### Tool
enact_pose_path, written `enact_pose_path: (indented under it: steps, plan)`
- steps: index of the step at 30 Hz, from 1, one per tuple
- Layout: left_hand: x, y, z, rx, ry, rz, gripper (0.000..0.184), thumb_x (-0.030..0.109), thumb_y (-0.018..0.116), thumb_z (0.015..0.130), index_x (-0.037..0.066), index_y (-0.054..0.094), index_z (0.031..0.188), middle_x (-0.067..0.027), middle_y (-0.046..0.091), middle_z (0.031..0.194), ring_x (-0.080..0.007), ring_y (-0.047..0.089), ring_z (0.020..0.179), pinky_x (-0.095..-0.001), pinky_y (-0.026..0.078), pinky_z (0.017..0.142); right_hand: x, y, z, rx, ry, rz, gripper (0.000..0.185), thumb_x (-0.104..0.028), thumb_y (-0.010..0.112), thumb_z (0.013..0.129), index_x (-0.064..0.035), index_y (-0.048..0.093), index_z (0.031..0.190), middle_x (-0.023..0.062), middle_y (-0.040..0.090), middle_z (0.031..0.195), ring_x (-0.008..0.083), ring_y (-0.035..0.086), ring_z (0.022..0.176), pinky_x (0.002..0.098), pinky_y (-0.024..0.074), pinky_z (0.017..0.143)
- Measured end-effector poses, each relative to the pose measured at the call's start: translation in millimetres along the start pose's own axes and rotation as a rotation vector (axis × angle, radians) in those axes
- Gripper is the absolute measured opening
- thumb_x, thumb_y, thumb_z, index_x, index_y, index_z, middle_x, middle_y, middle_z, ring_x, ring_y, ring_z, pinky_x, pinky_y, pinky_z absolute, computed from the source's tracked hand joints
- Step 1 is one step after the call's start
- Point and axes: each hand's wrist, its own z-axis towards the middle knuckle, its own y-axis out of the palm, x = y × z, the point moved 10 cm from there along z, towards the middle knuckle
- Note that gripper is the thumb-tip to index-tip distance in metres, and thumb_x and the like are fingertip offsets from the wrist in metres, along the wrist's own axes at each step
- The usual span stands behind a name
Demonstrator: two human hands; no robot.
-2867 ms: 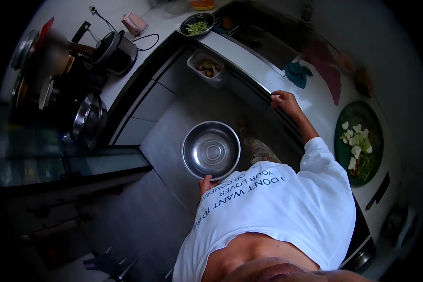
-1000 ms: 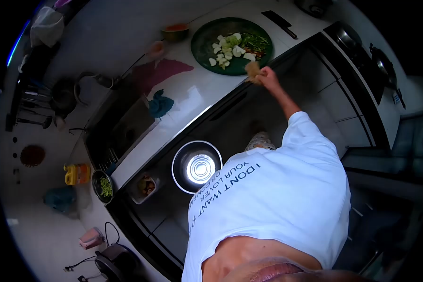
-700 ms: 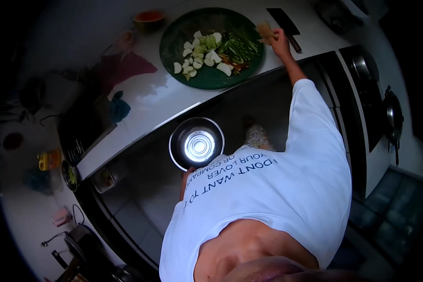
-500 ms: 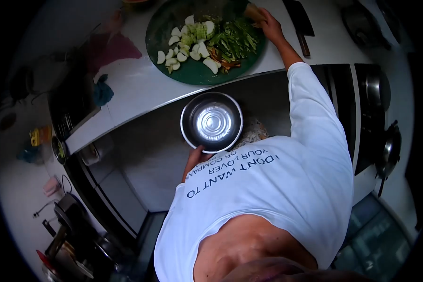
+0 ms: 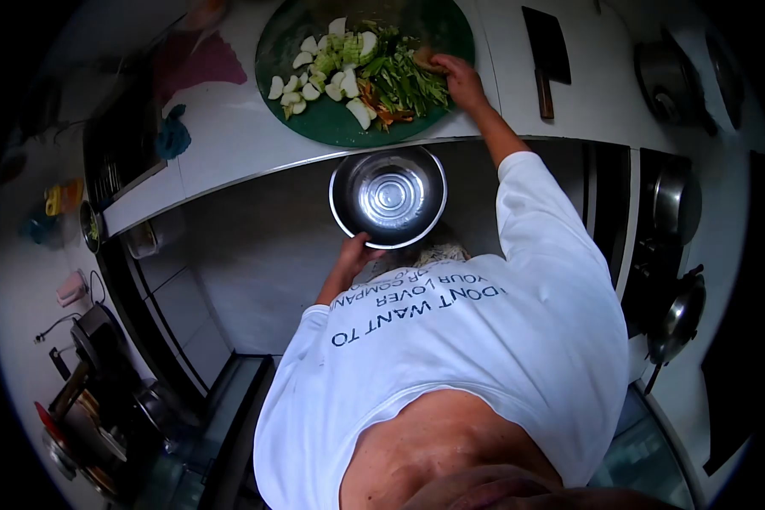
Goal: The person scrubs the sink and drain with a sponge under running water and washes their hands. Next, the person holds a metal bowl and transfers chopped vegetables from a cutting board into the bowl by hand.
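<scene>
My left hand grips the near rim of a shiny metal bowl, thumb over the edge. The bowl looks bare inside and sits against the counter's front edge, just below the round green cutting board. On the board my right hand is closed around a small tan flat piece, whose kind I cannot make out. It touches the right side of the sliced green vegetables. Pale cut chunks lie to the left, with orange-brown strips at the near side.
A cleaver lies on the white counter right of the board. A pink cloth and a blue-green cloth are at the left. Pots and pans stand at the right.
My right hand has moved left and inward over the greens with the tan piece. My left hand has brought the bowl up to the counter edge beneath the board. The view has shifted slightly.
</scene>
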Motion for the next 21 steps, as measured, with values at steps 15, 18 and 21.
enact_pose_path:
  steps: [15,18,21]
  plan:
    - [2.4,1.6,-2.9,-0.013,-0.049,0.034,0.031,0.013,0.048,0.085,-0.004,0.046,0.111,-0.0143,0.061,0.093,-0.0247,0.064,0.077,-0.0298,0.057,0.059,-93.8,73.7,-165.3,-0.059,0.063,0.250,0.035,0.012,0.042,0.063,-0.0025,0.058,0.091,0.0122,0.059,0.095,0.0283,0.056,0.092,0.0340,0.0438,0.083]
    - [0.1,9.0,0.8,-0.053,0.000,0.049,0.031,0.012,0.048,0.085,-0.005,0.046,0.111,-0.0146,0.061,0.094,-0.0234,0.063,0.077,-0.0287,0.056,0.059,-152.7,54.3,-182.9,-0.121,0.160,0.399,0.037,0.014,0.040,0.064,-0.0015,0.058,0.093,0.0131,0.059,0.096,0.0286,0.055,0.096,0.0336,0.0422,0.086]
    - [-8.0,12.9,3.3,-0.078,-0.016,0.019,0.031,0.010,0.047,0.086,-0.002,0.045,0.113,-0.0141,0.060,0.095,-0.0227,0.063,0.079,-0.0286,0.056,0.059,-130.9,46.2,-205.9,-0.107,0.304,0.478,0.041,0.014,0.038,0.066,-0.0005,0.057,0.098,0.0131,0.059,0.100,0.0262,0.056,0.099,0.0324,0.0420,0.089]
